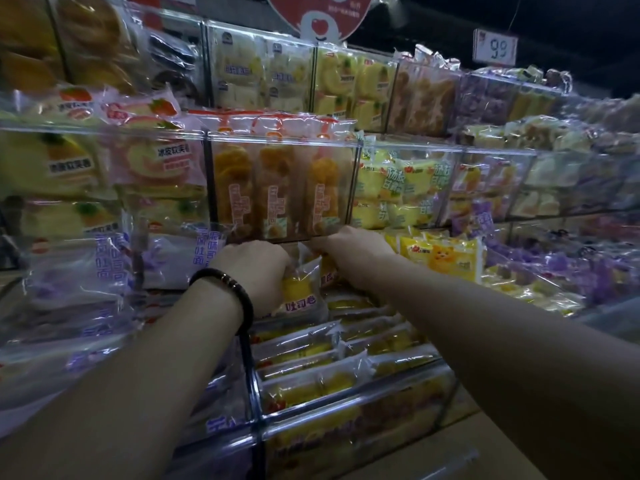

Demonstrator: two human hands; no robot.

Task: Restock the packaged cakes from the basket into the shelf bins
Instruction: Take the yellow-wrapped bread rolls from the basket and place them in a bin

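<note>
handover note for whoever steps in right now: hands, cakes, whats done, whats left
Left hand: grips the left side of a yellow packaged cake, which stands upright.
Right hand: pinches the same pack's top edge, just under the shelf of orange cakes.
Cakes: rows of yellow packs already lie flat in the lower bin in front of the held pack.
Basket: not in view, so the remaining stock is unknown.
Done: this bin looks largely filled.
Left: seat the held pack, let go, then check the basket for more.
</note>
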